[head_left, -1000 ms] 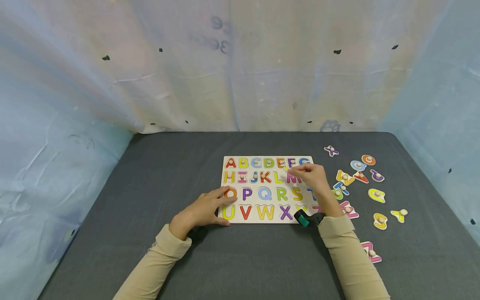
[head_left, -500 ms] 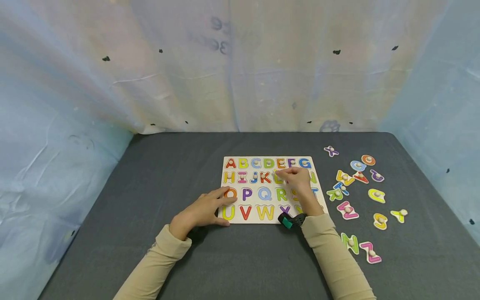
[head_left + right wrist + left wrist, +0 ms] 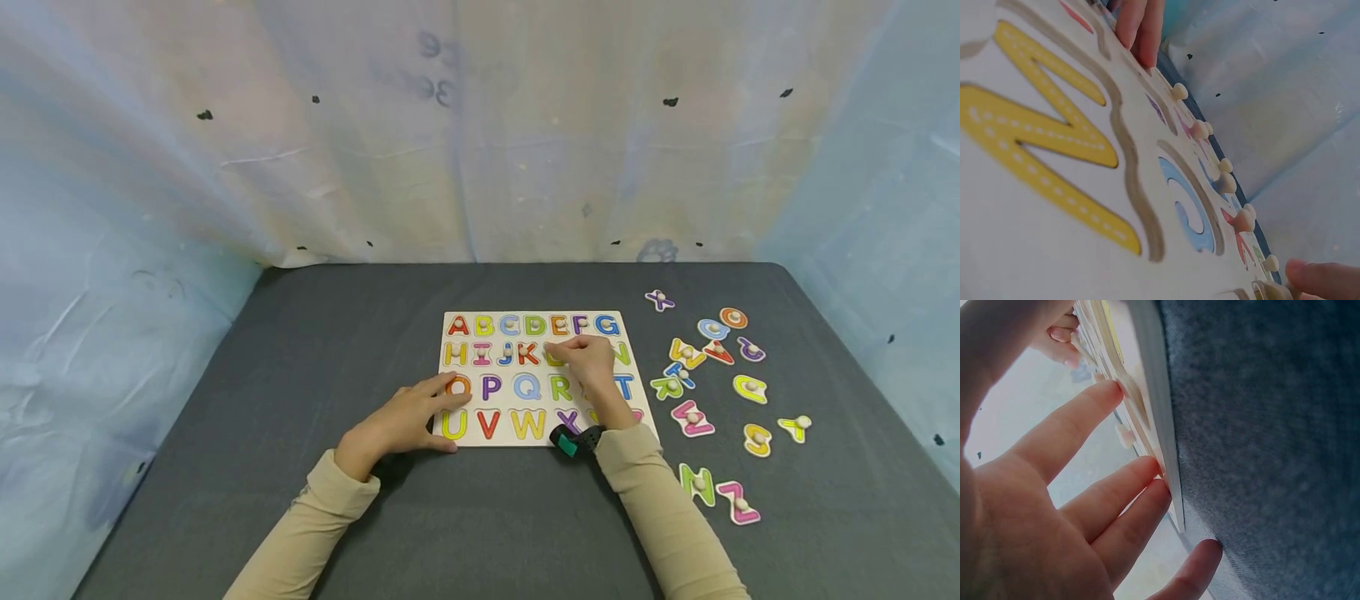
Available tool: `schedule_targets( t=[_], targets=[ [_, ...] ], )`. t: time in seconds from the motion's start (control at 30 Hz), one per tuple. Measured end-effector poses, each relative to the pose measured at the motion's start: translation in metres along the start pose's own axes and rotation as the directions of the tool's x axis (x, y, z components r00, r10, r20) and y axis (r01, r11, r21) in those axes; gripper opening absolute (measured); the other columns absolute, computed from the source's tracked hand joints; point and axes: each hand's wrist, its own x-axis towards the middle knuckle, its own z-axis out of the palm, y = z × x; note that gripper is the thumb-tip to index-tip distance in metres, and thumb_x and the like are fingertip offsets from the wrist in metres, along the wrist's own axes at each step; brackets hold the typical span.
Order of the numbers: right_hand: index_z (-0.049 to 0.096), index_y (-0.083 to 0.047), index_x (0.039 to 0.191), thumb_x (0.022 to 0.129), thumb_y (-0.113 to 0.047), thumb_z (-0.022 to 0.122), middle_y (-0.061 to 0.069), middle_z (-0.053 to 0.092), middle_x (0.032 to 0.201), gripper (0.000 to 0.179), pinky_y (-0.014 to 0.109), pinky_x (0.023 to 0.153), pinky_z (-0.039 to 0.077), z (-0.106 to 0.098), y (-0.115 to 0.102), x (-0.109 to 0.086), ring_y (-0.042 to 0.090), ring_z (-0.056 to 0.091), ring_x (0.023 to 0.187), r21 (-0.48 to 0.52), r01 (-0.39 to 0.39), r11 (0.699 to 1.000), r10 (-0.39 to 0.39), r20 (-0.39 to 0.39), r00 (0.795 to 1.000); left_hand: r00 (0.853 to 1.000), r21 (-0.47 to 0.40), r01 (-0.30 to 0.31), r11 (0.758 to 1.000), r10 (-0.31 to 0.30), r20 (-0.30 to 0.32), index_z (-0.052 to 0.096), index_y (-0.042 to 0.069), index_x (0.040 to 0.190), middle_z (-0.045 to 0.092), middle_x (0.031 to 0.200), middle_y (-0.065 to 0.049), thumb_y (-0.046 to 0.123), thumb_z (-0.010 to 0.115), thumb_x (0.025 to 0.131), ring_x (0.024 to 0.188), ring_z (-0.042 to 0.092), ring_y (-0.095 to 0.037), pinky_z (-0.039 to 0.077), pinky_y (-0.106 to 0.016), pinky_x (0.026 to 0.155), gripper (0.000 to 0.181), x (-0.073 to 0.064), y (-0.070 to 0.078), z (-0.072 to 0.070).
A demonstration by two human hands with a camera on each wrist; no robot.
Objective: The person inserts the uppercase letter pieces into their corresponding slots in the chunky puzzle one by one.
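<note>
A wooden alphabet puzzle board [image 3: 543, 387] lies on the dark table. My left hand [image 3: 397, 423] rests at its left side, near the O and U spaces. In the left wrist view that hand [image 3: 1066, 506] has fairly straight, spread fingers, with several fingertips touching the board's edge. With thumb and fingers, my right hand [image 3: 592, 362] pinches a yellow letter L piece [image 3: 553, 361] at the L space in the second row. The right wrist view shows fingertips [image 3: 1322, 278] at a piece low on the right; whether it lies flat in its space, I cannot tell.
Knobbed letters A to K fill the upper board, such as the G piece [image 3: 607, 325]. Right of the board lie several loose letters, among them X [image 3: 660, 301], Y [image 3: 795, 428], N [image 3: 697, 485] and Z [image 3: 738, 502]. Plastic sheeting [image 3: 360, 150] surrounds the table.
My right hand has moved left with the yellow L piece, from near the M space to the L space, and then down slightly. The left hand has stayed on the board's edge.
</note>
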Motion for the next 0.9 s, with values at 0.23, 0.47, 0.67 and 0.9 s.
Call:
schedule_targets(
  t=[0.23, 0.47, 0.67, 0.9],
  targets=[
    [0.075, -0.005, 0.083, 0.077, -0.029, 0.081, 0.009, 0.072, 0.084, 0.025, 0.016, 0.048, 0.046, 0.0035, 0.0005, 0.0011, 0.007, 0.059, 0.053, -0.092, 0.041, 0.995, -0.043, -0.016, 0.999, 1.0, -0.003, 0.002, 1.0, -0.002, 0.001, 0.051, 0.019, 0.141, 0.032, 0.157, -0.016, 0.037, 0.079, 0.077, 0.143, 0.036, -0.036, 0.033, -0.058, 0.11, 0.072, -0.0006, 0.0002, -0.0013],
    [0.075, -0.004, 0.081, 0.077, -0.03, 0.081, 0.011, 0.072, 0.087, 0.026, 0.017, 0.046, 0.046, 0.0041, -0.0024, -0.0012, 0.008, 0.059, 0.053, -0.132, 0.047, 0.99, -0.048, -0.001, 0.999, 1.0, -0.001, 0.005, 1.0, -0.005, -0.002, 0.051, 0.019, 0.141, 0.032, 0.157, -0.015, 0.037, 0.079, 0.077, 0.143, 0.036, -0.036, 0.033, -0.057, 0.111, 0.073, -0.0003, -0.0009, -0.0001],
    [0.074, -0.005, 0.077, 0.077, -0.034, 0.081, 0.008, 0.07, 0.081, 0.03, 0.017, 0.045, 0.041, 0.0025, -0.0035, -0.0021, 0.007, 0.055, 0.05, -0.189, 0.058, 0.98, -0.058, 0.004, 0.998, 1.0, 0.012, 0.002, 1.0, -0.002, -0.005, 0.051, 0.02, 0.141, 0.033, 0.157, -0.015, 0.038, 0.079, 0.077, 0.143, 0.037, -0.035, 0.033, -0.057, 0.111, 0.073, -0.0003, -0.0019, 0.0014],
    [0.071, -0.005, 0.078, 0.076, -0.032, 0.081, 0.004, 0.066, 0.076, 0.029, 0.018, 0.047, 0.039, 0.0008, -0.0054, -0.004, 0.007, 0.052, 0.054, -0.2, 0.067, 0.977, -0.068, 0.005, 0.998, 1.0, 0.007, 0.003, 1.0, -0.003, 0.001, 0.051, 0.02, 0.141, 0.032, 0.157, -0.015, 0.038, 0.079, 0.077, 0.143, 0.036, -0.036, 0.033, -0.057, 0.111, 0.072, -0.0002, -0.0005, 0.0003]
  ],
)
